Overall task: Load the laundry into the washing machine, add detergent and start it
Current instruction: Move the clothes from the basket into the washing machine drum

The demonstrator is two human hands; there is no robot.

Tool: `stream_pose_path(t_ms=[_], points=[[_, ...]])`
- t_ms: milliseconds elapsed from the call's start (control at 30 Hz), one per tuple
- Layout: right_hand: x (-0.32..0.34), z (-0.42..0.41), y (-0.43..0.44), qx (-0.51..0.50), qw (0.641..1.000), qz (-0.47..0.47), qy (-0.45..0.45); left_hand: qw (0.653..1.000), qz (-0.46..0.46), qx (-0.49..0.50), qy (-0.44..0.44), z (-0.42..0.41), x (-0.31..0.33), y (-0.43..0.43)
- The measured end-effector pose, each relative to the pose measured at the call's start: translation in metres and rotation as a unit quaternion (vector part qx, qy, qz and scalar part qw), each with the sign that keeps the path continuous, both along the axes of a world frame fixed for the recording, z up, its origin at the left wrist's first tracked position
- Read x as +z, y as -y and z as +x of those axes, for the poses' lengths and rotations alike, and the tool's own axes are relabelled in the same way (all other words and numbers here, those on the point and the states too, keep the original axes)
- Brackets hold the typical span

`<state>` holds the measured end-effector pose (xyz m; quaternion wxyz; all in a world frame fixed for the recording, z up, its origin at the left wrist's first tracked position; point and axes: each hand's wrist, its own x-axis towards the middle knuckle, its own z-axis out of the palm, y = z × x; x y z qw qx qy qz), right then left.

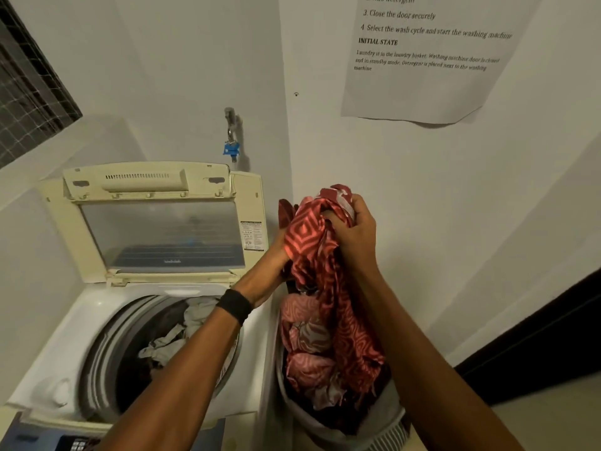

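Note:
A red cloth with a pink diamond pattern (307,236) hangs bunched above the laundry basket (388,428), its lower part trailing down into it. My right hand (353,232) grips the cloth's top from the right. My left hand (276,255), with a black band on the wrist, holds it from the left and is partly hidden behind the fabric. The white top-loading washing machine (81,320) stands left of the basket with its lid (156,229) raised. Grey and dark clothes (182,333) lie in its drum. No detergent is in view.
A tap with a blue fitting (231,138) sticks out of the wall behind the machine. A printed instruction sheet (422,60) hangs at the upper right. The control panel (48,441) is at the bottom left. A dark door or panel (553,336) stands at the right.

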<state>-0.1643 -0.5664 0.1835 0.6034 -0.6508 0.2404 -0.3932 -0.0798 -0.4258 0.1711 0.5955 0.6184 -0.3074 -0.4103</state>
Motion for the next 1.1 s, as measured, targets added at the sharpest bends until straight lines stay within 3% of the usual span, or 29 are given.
stream_pose_path(t_ms=[67, 133, 233, 333, 400, 433, 533, 633, 733, 800, 867, 933, 1000, 1100], points=[[-0.001, 0.004, 0.000, 0.049, 0.998, 0.031, 0.009, 0.997, 0.005, -0.014, 0.076, -0.002, 0.000, 0.002], [0.000, 0.009, 0.001, 0.094, 0.994, 0.055, 0.022, 0.988, -0.002, 0.073, 0.140, -0.005, -0.001, 0.013], [0.003, 0.002, 0.005, 0.203, 0.975, 0.091, 0.014, 0.973, -0.012, 0.201, 0.113, -0.008, -0.006, 0.024], [0.001, -0.017, 0.017, 0.230, 0.973, -0.011, -0.003, 0.966, -0.009, 0.244, 0.080, -0.004, -0.012, 0.024], [-0.016, -0.033, 0.022, 0.124, 0.981, -0.140, -0.044, 0.958, -0.012, 0.276, 0.074, 0.004, -0.010, 0.026], [-0.034, -0.043, 0.020, 0.083, 0.982, -0.149, -0.075, 0.955, -0.016, 0.289, 0.066, 0.009, -0.009, 0.028], [-0.103, -0.069, -0.006, 0.164, 0.957, -0.054, -0.233, 0.950, -0.029, 0.305, 0.053, 0.021, -0.006, 0.031], [-0.136, -0.075, -0.017, 0.209, 0.924, -0.055, -0.315, 0.945, -0.014, 0.313, 0.090, 0.026, -0.006, 0.034], [-0.088, -0.075, -0.003, 0.132, 0.948, -0.111, -0.269, 0.936, 0.017, 0.332, 0.118, 0.029, -0.011, 0.027], [-0.034, -0.073, 0.008, 0.107, 0.975, -0.132, -0.144, 0.929, 0.055, 0.325, 0.168, 0.031, -0.020, 0.019], [0.011, -0.064, 0.017, 0.076, 0.974, -0.207, -0.048, 0.930, 0.075, 0.308, 0.185, 0.025, -0.027, 0.015], [0.025, -0.041, 0.018, 0.039, 0.961, -0.269, -0.048, 0.938, 0.083, 0.272, 0.196, 0.018, -0.026, 0.018], [0.014, -0.016, 0.012, 0.032, 0.972, -0.224, -0.070, 0.956, 0.072, 0.204, 0.198, 0.009, -0.017, 0.024], [0.003, -0.003, 0.001, 0.024, 0.995, -0.095, -0.035, 0.991, 0.034, 0.075, 0.108, 0.002, -0.002, 0.016]])
